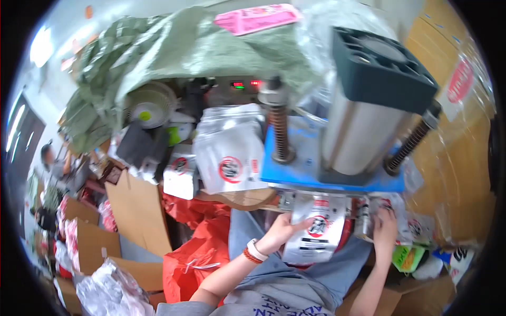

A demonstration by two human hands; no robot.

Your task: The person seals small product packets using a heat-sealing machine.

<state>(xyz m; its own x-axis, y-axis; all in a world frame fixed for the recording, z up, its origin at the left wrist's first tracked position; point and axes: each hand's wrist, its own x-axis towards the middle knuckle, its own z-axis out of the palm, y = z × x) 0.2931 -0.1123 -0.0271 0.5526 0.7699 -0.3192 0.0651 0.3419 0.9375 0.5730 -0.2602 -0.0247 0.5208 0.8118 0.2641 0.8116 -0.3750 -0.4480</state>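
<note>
My left hand (282, 231) grips the left edge of a white printed pouch (319, 239), thumb on top and fingers hidden beneath. The pouch has a red ring mark and black print, and its upper end sits under the front edge of a blue press plate (337, 179). My right hand (386, 226) is at the right, its fingers curled over a silver printed pouch (365, 218) beside the press. Above the plate stands a large metal press cylinder (353, 126) with a dark cap, flanked by spring-loaded bolts (279, 126).
A stack of silver-white pouches (229, 152) lies left of the press. Behind it are a small fan (150, 108) and a lit display (238, 85) under a green sheet (174, 47). Red bags (197, 253) and cardboard boxes (138, 210) stand at left; another person (60, 163) is farther back.
</note>
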